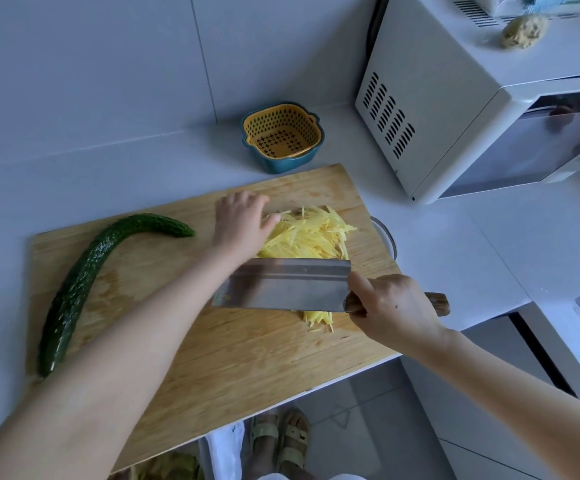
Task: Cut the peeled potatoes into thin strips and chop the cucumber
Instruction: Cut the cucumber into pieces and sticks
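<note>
Potato strips (311, 235) on the cutting board (212, 362) are pressed under the flat left hand (241, 221) while the cleaver (285, 284) is gripped by the right hand (397, 308) (cucumber (82, 282) untouched, board's left side), so that left hand could get nicked by a sloppy swing.

Dim, bluish light; wide-angle edge distortion.

A yellow strainer basket (303, 123) sat in a teal bowl (283, 165). A white microwave (437, 81) stood on the countertop (454, 237), a beige lump (524, 31) on top.
</note>
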Demonstrator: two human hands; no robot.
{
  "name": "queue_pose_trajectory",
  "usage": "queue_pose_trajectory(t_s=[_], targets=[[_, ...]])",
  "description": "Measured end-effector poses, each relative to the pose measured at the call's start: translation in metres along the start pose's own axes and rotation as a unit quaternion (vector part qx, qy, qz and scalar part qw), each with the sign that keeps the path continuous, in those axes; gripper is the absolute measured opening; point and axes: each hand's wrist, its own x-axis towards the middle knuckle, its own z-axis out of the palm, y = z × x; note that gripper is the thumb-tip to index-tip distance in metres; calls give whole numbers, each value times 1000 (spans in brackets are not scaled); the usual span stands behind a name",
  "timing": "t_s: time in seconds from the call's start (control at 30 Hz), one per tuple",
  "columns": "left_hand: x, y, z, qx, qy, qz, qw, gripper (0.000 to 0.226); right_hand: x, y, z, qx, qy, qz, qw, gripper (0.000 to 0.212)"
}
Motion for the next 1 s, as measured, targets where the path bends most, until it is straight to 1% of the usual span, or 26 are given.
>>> queue_pose_trajectory(t_s=[0.07,0.1,0.13,0.2,0.27,0.3,0.37,0.47,0.53,0.67,0.77,0.87,1.0], targets=[[-5,-25,-13,-29,41,-41,998,41,-1,-3,-2,35,-25,85,995,35],[-9,-38,-20,-26,53,-67,996,39,-1,-5,-3,63,-39,136,988,29],[-15,-53,-26,-18,60,-97,993,37,-1,-8,-5,112,-68,187,974,23],[-34,-82,-34,2,53,-171,984,33,-6,-17,-6,233,-109,244,935,16],[-58,-111,-37,21,31,-245,969,37,-9,-30,-6,342,-123,261,894,11],[-69,-122,-37,30,21,-274,961,40,-9,-36,-6,384,-125,267,875,12],[-92,-141,-39,49,6,-326,944,47,-6,-51,-4,432,-147,258,852,18],[-123,-161,-40,62,-47,-380,922,53,5,-76,3,473,-194,240,826,18],[-140,-168,-39,34,-56,-390,918,56,14,-92,11,497,-224,239,804,18],[-154,-179,-37,-15,-43,-377,925,54,28,-125,28,523,-274,249,768,17],[-153,-188,-35,-32,-32,-373,927,50,36,-136,38,532,-280,269,752,15],[-150,-193,-35,-41,-33,-361,931,45,34,-130,41,518,-256,297,760,16],[-151,-196,-37,-57,-24,-344,937,46,26,-116,34,490,-169,353,779,15]])
